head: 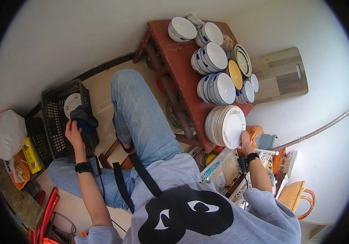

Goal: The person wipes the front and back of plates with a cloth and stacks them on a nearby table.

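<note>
My left hand (pixel 74 134) is over the near side of a black plastic crate (pixel 52 131), its fingertips closed on a dark grey and blue cloth (pixel 84 117). Partly covered by that cloth, a white floral plate (pixel 72 103) rests in the crate. On the red wooden table, my right hand (pixel 246 141) grips the rim of the outermost plate (pixel 234 126) of a stack of white floral plates (pixel 215 125). The fingers behind that rim are hidden. Stacks of white and blue bowls (pixel 217 88) stand beside the plates.
Other bowls, one with a yellow inside (pixel 234 74), share the red table (pixel 174 61). Against the wall leans a wooden cutting board (pixel 279 74). A white rack (pixel 220 164) and a wicker basket (pixel 292 195) are at right. Left of the crate sits a white plastic bag (pixel 9 134).
</note>
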{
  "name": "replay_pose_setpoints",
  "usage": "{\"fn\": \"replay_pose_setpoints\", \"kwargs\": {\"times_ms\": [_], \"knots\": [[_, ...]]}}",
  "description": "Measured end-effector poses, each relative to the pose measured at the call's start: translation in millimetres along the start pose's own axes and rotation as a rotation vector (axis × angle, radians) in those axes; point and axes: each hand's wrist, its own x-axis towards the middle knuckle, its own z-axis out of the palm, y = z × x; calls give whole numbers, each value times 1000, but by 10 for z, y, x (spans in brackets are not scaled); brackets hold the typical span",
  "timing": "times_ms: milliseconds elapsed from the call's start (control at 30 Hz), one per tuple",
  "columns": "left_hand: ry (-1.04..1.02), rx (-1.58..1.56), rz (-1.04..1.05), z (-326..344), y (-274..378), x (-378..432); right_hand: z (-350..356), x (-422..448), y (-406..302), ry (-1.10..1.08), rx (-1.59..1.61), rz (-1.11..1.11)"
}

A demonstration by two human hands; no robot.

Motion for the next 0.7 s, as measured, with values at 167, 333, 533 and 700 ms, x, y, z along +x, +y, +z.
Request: {"fn": "replay_pose_setpoints", "kwargs": {"times_ms": [167,333,533,700], "knots": [[4,-11,-1,33,-7,-25,-108,78,38,-31,12,1],[14,-39,-8,52,-4,-66,-203,-51,-276,723,-417,-1089],[41,-63,149,107,154,-156,1001,-2169,-1858,-282,-266,-838],[-1,-263,-56,-79,430,-458,2476,-3168,-2285,-833,-821,-1340]]}}
